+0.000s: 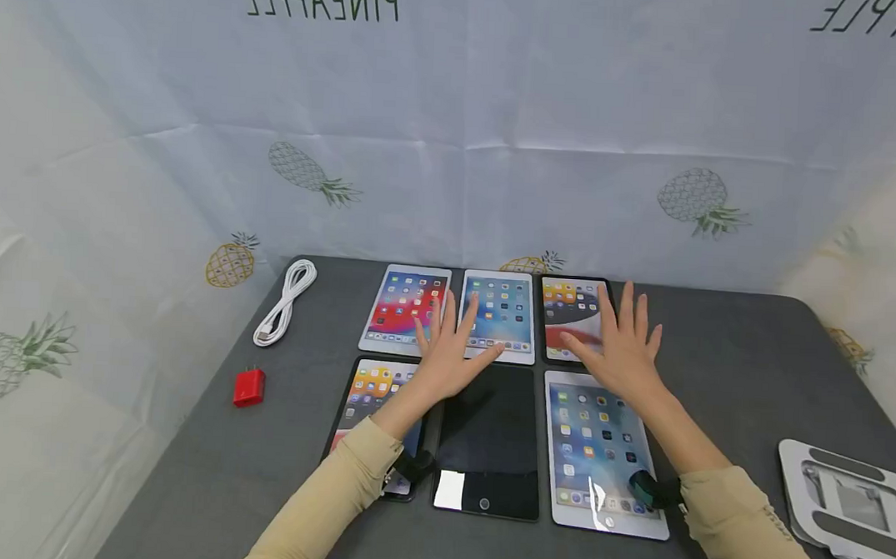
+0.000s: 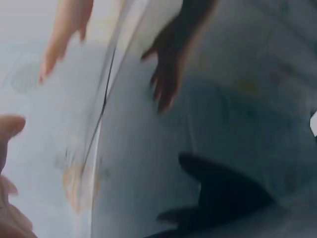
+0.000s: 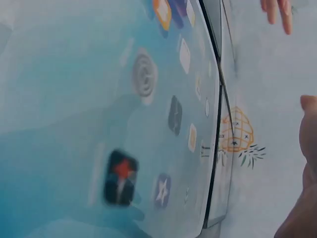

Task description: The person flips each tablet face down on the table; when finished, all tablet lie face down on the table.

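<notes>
Six tablets lie in two rows of three on the grey table (image 1: pixel 729 367). Five screens are lit with app icons; the front middle tablet (image 1: pixel 489 440) is dark. My left hand (image 1: pixel 452 346) is spread flat, palm down, over the seam between the back middle tablet (image 1: pixel 503 303) and the dark one. My right hand (image 1: pixel 616 345) is spread the same way over the back right tablet (image 1: pixel 567 305) and the top of the front right tablet (image 1: pixel 598 453). Neither hand holds anything. Whether the palms touch the screens I cannot tell. The right wrist view shows a lit screen (image 3: pixel 124 124) close up.
A coiled white cable (image 1: pixel 285 302) and a red charger block (image 1: pixel 249 387) lie at the table's left. A folding metal stand (image 1: pixel 851 505) sits at the right front. Pineapple-print cloth walls close in the back and sides. The left wrist view is blurred.
</notes>
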Available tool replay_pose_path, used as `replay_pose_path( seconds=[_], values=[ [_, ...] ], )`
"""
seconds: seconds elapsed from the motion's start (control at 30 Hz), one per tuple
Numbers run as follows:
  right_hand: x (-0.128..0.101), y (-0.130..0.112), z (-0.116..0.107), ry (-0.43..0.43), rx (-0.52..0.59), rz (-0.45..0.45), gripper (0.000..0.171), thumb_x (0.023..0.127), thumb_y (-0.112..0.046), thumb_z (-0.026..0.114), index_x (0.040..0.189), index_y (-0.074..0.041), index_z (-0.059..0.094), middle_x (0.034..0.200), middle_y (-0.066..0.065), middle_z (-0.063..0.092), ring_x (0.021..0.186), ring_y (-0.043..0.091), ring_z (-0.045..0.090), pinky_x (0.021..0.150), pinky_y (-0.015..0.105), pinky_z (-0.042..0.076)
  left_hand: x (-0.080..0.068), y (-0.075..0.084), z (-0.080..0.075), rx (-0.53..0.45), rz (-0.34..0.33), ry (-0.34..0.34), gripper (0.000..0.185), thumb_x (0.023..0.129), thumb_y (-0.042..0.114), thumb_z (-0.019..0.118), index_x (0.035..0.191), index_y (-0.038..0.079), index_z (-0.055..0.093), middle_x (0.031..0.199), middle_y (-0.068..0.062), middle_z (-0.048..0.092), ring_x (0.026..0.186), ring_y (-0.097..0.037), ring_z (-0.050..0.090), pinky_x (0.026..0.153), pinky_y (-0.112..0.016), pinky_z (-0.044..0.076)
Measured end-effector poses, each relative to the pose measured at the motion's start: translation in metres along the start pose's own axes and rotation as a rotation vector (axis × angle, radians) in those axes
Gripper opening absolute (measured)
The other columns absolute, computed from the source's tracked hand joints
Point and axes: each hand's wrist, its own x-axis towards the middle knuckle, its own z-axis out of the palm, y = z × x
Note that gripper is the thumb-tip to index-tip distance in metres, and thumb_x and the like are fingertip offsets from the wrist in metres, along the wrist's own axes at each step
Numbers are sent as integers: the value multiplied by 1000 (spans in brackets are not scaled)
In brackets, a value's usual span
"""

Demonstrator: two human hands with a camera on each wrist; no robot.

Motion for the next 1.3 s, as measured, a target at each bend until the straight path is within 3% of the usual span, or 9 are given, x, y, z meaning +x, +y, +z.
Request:
replay_pose_path(
  seconds=[0.13,0.23,0.43,0.63,0.83,1.1,1.3],
  values=[
    [-12,7,-7,-54,119,-16,99,92,-52,60,157,-11,-1,158,22,-18,143,49,-13,99,80,5,-18,15,7,-293,61,-42,80,96,45,55,157,11,16,161,-19,5,147,-38,0,111,-66,6],
    [-22,10,-15,-124,206,-9,95,94,-45,60,156,-3,1,157,30,-13,139,57,-4,96,82,9,-31,28,11,-486,57,-70,70,96,36,57,153,7,28,158,-19,23,145,-35,18,113,-59,20],
    [-48,15,-29,-193,230,2,83,95,-36,60,152,5,17,154,36,9,135,61,12,94,81,20,-53,50,18,-867,-83,-199,49,98,23,58,142,5,48,144,-12,48,131,-26,47,105,-44,40],
    [-72,22,-35,-195,255,-25,64,97,-25,61,144,9,35,141,35,36,124,52,39,91,66,41,-64,62,24,-1185,-223,-397,45,99,16,56,139,-3,48,140,-18,50,128,-29,50,104,-40,43],
    [-93,32,-37,-222,247,5,58,96,-25,61,140,8,42,131,30,48,109,42,52,80,51,50,-72,65,28,-1315,-316,-514,48,100,18,53,141,-6,42,144,-19,45,134,-32,42,110,-42,34],
    [-109,42,-37,-276,228,75,56,96,-24,62,137,9,44,128,28,52,101,34,57,71,37,48,-71,69,28,-1419,-399,-548,51,100,13,50,143,-10,36,149,-21,37,140,-35,31,115,-45,24],
    [-111,42,-39,-335,281,135,59,97,-26,60,139,11,40,128,28,51,91,23,60,64,26,49,-66,71,24,-1460,-447,-568,46,102,12,47,139,-14,37,144,-24,41,137,-36,36,114,-45,26]
  ],
)
